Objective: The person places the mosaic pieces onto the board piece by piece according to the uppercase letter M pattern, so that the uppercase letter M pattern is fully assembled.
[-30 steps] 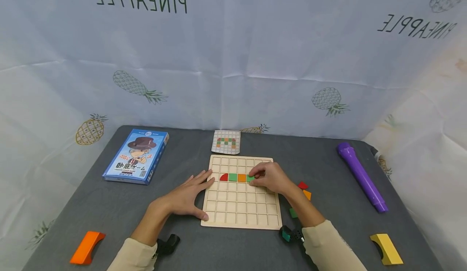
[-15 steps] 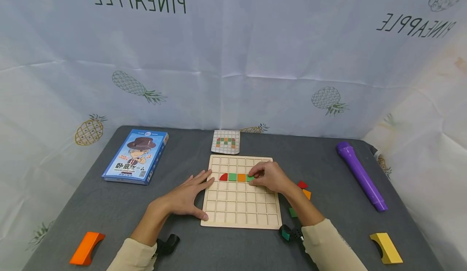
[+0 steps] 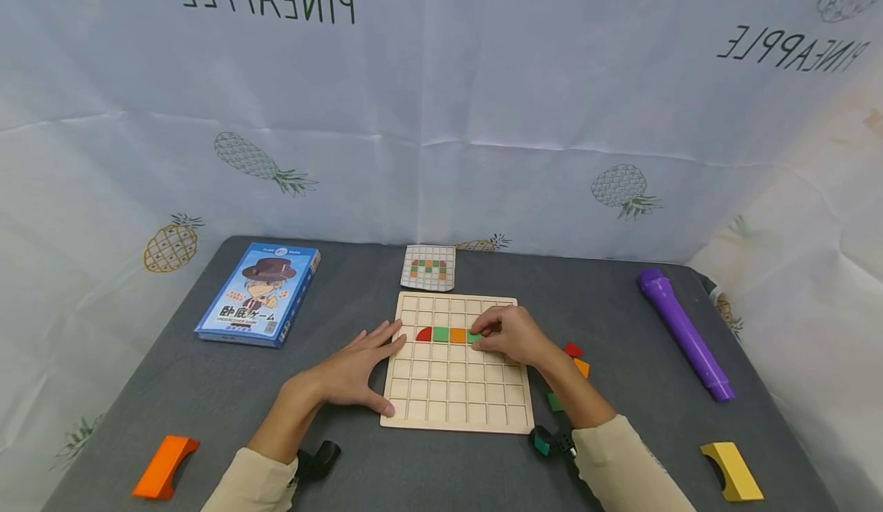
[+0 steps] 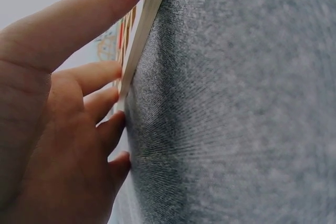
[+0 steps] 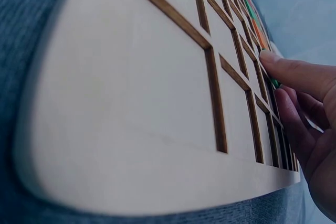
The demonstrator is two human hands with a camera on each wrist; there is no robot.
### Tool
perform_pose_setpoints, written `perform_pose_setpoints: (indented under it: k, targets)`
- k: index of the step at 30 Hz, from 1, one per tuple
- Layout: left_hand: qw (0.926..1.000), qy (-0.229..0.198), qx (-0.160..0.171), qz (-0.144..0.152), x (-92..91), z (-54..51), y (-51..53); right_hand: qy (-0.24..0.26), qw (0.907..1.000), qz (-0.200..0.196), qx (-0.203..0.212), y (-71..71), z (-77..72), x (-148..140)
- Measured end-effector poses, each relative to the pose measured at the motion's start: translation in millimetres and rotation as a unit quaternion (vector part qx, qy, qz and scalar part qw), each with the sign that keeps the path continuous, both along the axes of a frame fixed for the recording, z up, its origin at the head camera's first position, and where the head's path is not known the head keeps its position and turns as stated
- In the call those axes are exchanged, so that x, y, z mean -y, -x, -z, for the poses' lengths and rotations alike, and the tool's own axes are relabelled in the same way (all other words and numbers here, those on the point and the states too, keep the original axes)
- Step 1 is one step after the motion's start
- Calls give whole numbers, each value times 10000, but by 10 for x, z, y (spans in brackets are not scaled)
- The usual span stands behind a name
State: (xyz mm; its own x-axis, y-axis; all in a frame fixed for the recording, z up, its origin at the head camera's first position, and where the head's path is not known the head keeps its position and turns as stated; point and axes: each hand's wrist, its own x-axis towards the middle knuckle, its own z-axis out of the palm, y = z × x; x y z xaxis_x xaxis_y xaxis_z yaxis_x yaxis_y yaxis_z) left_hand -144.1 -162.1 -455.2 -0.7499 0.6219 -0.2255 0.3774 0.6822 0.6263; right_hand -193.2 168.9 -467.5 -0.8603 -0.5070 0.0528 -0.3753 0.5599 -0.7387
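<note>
A wooden grid board (image 3: 457, 393) lies on the dark table. In its second row from the far edge sit a red quarter-round piece (image 3: 424, 334), a green square (image 3: 440, 334) and an orange square (image 3: 457, 336). The right hand (image 3: 513, 334) pinches a green piece (image 3: 473, 337) at the cell right of the orange one; its fingers partly cover it. In the right wrist view the right hand (image 5: 310, 98) touches the board's surface. My left hand (image 3: 350, 370) rests with spread fingers along the board's left edge; in the left wrist view the left hand's thumb and fingertips touch that edge.
Beyond the board lies a patterned card (image 3: 428, 268). Loose red (image 3: 573, 350), orange (image 3: 582, 367) and green (image 3: 555, 402) pieces lie by the right forearm. A blue box (image 3: 258, 293) and orange arch (image 3: 165, 467) are left; a purple stick (image 3: 684, 334) and yellow arch (image 3: 731, 471) are right.
</note>
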Motion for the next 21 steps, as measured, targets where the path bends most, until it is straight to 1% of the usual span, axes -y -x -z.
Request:
perform_pose_setpoints:
  k: [5,12,16,19,21]
  targets:
    - [10000,26,-11,6,-7,-11,1,7,10000,-12,-2,-1,-2,2]
    - [10000,45,49,-8,-17,-27,-1,43,9999,-34,152,9,17,-25]
    - [10000,24,94,5,-17,-31,5,199,9989,-33,422,23,27,-72]
    - [9999,-5,108,16,-13,-27,7,444,9963,25,732,24,21,-116]
    - [9999,-10,104,22,-9,-26,3,550,9948,82,851,17,-1,-149]
